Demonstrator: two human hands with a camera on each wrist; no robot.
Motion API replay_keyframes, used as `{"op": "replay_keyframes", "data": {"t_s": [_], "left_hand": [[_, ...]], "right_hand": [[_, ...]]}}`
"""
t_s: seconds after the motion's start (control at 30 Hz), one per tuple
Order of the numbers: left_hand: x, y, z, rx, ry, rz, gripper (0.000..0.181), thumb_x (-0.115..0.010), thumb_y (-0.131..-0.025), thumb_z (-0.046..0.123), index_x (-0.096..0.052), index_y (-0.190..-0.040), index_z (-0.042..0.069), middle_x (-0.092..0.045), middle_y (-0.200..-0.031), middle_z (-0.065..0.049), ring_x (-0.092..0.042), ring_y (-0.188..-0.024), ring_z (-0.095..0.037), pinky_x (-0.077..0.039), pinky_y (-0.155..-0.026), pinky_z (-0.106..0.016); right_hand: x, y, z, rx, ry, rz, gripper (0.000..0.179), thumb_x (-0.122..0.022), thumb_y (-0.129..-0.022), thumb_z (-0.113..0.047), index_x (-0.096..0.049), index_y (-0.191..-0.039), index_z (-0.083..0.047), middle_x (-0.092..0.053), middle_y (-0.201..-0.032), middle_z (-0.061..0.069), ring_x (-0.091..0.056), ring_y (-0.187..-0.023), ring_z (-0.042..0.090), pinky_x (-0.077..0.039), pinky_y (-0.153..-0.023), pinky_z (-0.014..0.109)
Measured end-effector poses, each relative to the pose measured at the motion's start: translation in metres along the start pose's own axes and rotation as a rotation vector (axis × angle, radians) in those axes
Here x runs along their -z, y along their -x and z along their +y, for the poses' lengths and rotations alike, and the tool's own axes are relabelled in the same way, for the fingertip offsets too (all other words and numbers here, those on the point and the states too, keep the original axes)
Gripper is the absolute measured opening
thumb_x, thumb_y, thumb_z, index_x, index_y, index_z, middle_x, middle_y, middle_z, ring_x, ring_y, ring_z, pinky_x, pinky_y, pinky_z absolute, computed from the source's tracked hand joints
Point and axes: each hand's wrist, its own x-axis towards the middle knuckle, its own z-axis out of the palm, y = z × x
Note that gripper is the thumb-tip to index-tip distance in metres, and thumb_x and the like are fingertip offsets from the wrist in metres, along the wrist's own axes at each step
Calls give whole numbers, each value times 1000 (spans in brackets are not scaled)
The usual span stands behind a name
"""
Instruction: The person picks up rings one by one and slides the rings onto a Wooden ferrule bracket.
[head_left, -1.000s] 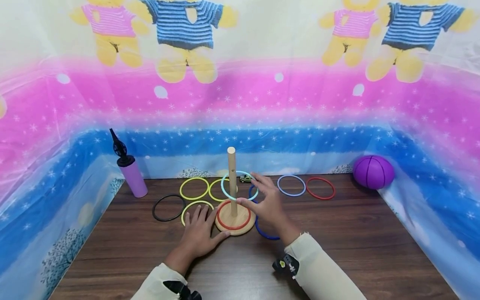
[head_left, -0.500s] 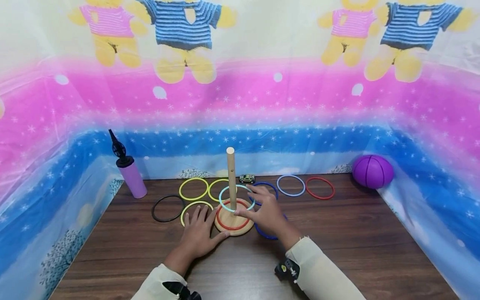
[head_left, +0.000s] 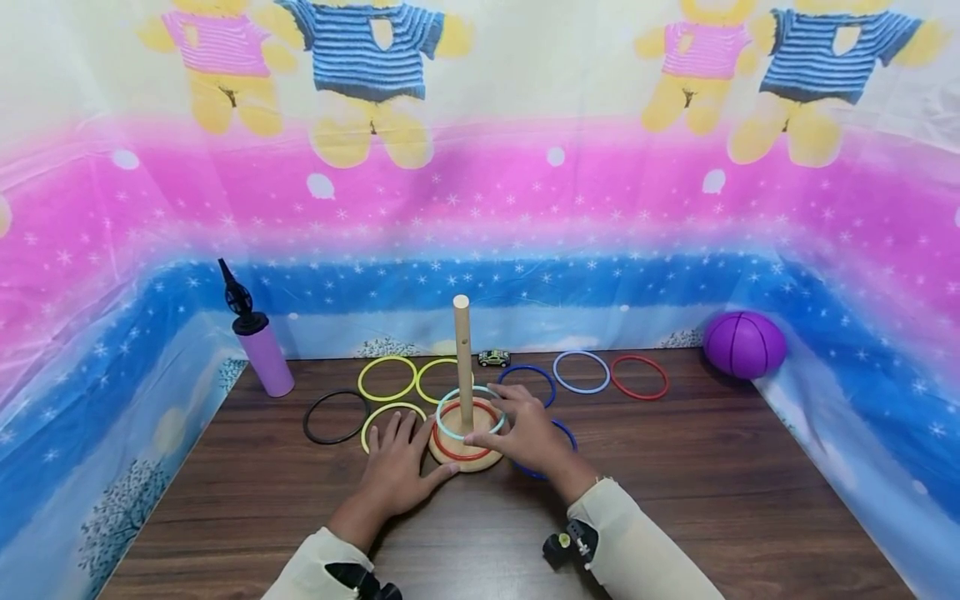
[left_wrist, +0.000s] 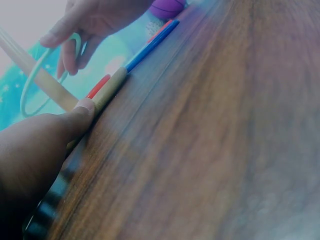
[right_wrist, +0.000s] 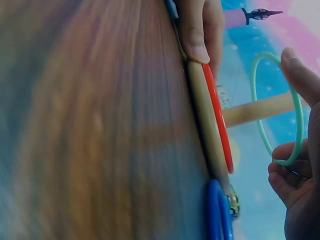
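Note:
My right hand (head_left: pixel 536 433) pinches a mint-green ring (head_left: pixel 437 414) between thumb and fingers. In the right wrist view the ring (right_wrist: pixel 299 120) encircles the wooden peg (right_wrist: pixel 257 111), above the round wooden base (right_wrist: pixel 205 112) and apart from it. A red ring (right_wrist: pixel 218 117) lies flat on that base around the foot of the peg. My left hand (head_left: pixel 401 467) has its fingers spread over the near edge of a yellow ring (head_left: pixel 386 407). In the left wrist view its thumb (left_wrist: pixel 82 112) touches the edge of the base.
Left of the stand lie more yellow rings (head_left: pixel 387 357) and a black ring (head_left: pixel 305 421). Right of it are blue rings (head_left: pixel 555 387), a light blue ring (head_left: pixel 582 352) and a red ring (head_left: pixel 640 357). A toy car (head_left: pixel 494 358), purple pump (head_left: pixel 266 358) and purple ball (head_left: pixel 746 345) stand farther back.
My right hand has lowered the mint-green ring along the peg toward the base, bringing the toy car and a blue ring behind into fuller view. The left hand has stayed in place.

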Motion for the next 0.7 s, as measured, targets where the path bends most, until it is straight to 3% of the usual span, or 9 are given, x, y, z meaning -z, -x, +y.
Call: {"op": "replay_keyframes", "data": {"t_s": [0.17,0.7], "left_hand": [[-1,0,0,-3,4,10,94,-60,-98,78,-44,-169,18,-41,-171,-23,-32,-162,-52,-22,-126,-81],[0,1,0,-7,7,16,92,-60,-99,77,-46,-168,17,-43,-170,-24,-33,-161,-52,-23,-125,-82]], "right_hand": [[-7,1,5,-16,-7,-22,72,-92,-86,-54,-77,-135,-3,-60,-161,15,-52,-153,41,-53,-115,63],[-19,0,9,3,-21,-53,80,-94,-87,-48,-69,-144,3,-60,-161,15,-53,-152,39,-52,-117,59]]}}
